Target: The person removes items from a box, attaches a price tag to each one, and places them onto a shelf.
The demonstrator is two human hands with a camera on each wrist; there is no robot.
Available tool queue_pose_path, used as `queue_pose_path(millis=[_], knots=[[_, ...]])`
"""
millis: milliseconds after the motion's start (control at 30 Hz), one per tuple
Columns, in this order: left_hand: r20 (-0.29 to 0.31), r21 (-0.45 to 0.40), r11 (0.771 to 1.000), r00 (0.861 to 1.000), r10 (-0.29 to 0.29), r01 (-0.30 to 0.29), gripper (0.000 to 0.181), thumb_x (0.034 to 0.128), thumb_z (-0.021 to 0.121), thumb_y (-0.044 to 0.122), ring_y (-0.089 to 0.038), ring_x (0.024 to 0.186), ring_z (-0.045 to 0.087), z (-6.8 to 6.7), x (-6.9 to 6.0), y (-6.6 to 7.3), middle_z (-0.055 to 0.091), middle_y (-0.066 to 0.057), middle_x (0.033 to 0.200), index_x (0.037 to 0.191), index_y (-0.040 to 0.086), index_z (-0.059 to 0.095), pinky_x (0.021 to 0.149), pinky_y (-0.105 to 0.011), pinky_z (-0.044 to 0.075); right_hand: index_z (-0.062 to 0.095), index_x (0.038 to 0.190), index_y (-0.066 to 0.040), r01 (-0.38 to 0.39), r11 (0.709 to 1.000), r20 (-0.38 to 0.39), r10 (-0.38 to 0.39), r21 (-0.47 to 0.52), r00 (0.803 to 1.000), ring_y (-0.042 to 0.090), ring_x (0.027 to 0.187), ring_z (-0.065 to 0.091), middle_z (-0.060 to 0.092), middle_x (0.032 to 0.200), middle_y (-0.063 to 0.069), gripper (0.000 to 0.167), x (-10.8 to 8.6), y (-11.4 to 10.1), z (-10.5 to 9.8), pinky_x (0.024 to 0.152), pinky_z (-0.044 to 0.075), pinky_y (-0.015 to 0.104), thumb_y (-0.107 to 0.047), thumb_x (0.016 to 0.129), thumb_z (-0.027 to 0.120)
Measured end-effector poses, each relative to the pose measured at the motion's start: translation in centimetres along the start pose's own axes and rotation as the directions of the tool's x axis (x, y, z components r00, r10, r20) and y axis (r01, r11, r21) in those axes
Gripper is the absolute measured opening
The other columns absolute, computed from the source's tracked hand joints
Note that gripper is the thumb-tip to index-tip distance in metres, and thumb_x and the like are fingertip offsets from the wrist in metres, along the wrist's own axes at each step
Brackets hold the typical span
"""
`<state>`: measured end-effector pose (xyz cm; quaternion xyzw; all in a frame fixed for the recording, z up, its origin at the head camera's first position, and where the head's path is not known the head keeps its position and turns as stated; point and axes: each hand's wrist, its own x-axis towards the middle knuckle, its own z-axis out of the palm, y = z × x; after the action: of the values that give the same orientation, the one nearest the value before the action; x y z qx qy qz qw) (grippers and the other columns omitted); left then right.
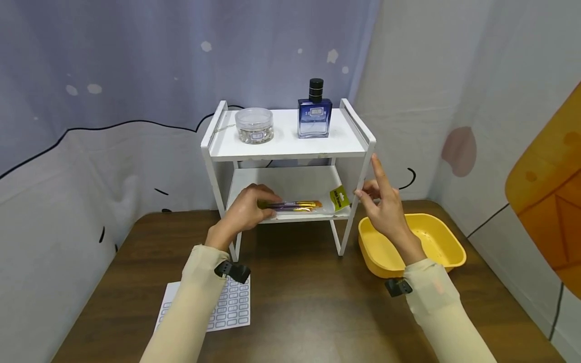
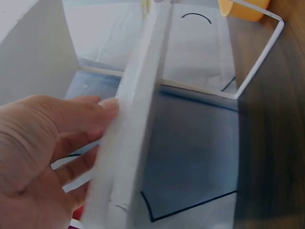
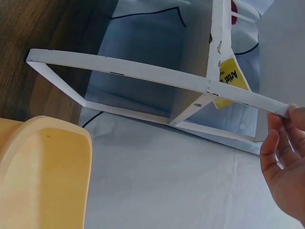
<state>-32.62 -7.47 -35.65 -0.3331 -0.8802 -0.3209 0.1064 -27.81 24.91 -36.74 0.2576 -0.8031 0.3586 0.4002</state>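
A small white two-tier shelf [image 1: 286, 156] stands on the table. On its lower tier lies a clear pack of paintbrushes [image 1: 299, 205] with a yellow-green label [image 3: 231, 78]. My left hand [image 1: 248, 205] holds the pack's left end between thumb and fingers at the tier's front edge; in the left wrist view the thumb [image 2: 102, 109] lies beside that edge and the brushes are not visible. My right hand [image 1: 386, 206] pinches the shelf's right front upright [image 3: 267, 104], its index finger pointing up along it.
On the top tier stand a clear round lidded jar [image 1: 254, 126] and a blue perfume bottle [image 1: 314, 116]. A yellow basin [image 1: 442, 239] sits right of the shelf, below my right hand. A sheet of labels [image 1: 233, 307] lies under my left forearm. Curtain-like cloth hangs behind.
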Motion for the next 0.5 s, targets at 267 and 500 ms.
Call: queue_pose_path(millis=[267,500], knots=[[-0.055,-0.003,0.997,0.995,0.079,-0.079,0.032,0.0832,0.079,0.006,-0.033,0.114,0.06,-1.0,-3.4,2.1,0.069,-0.013,0.119,0.115,0.006,0.075,0.097,-0.051,0.05,0.023,0.158,-0.008,-0.018,1.0,0.005,0.018,-0.003,1.0,0.017,0.066,0.058,0.066,0.079,0.016,0.086,-0.3,0.1,0.0,0.068,0.046,0.009,0.009,0.087,0.068],[-0.123,0.054,0.994,0.987,0.099,-0.093,0.035,0.0788,0.083,0.005,-0.028,0.111,0.064,-0.5,-9.1,2.7,0.069,-0.008,0.115,0.113,0.009,0.076,0.093,-0.047,0.054,0.022,0.16,-0.014,-0.16,0.987,0.006,0.16,-0.009,0.987,0.015,0.085,0.063,0.071,0.102,0.02,0.087,-1.7,0.3,-1.1,0.077,0.048,0.011,0.003,0.089,0.069]])
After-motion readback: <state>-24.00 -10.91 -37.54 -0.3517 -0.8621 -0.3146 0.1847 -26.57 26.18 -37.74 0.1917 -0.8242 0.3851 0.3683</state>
